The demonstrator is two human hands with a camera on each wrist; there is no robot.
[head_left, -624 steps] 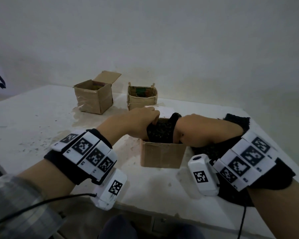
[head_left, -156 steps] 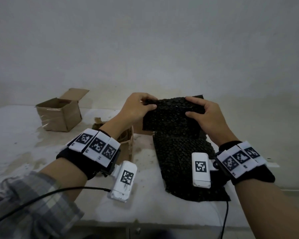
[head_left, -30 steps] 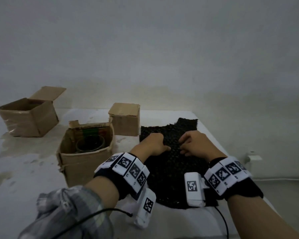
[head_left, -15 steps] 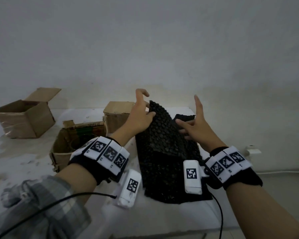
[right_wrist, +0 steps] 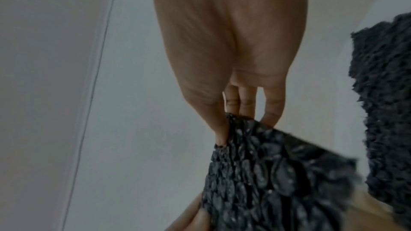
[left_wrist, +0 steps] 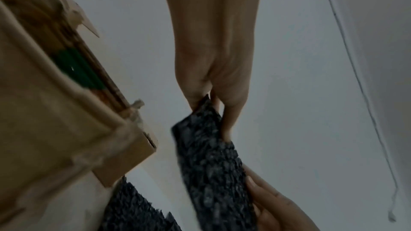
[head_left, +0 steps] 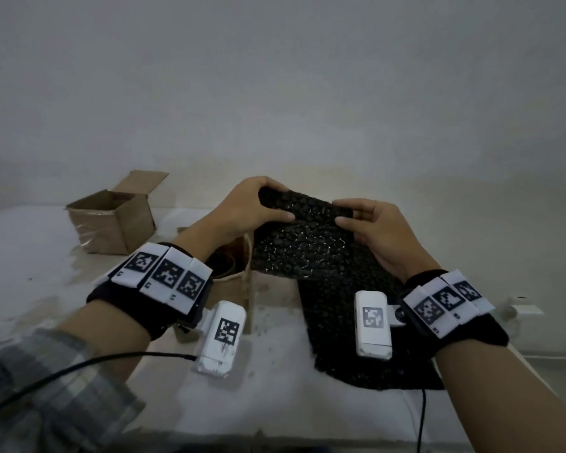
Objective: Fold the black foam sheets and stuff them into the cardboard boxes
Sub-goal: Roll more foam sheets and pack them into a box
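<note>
Left hand [head_left: 245, 210] and right hand [head_left: 378, 233] each pinch a top corner of the foam sheet [head_left: 303, 240], raised above the desk [head_left: 275, 397], right of the open cardboard box [head_left: 232, 273].

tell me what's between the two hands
In the head view, the lifted black foam sheet spans the stretch from the left hand to the right hand; each grips an end.
</note>
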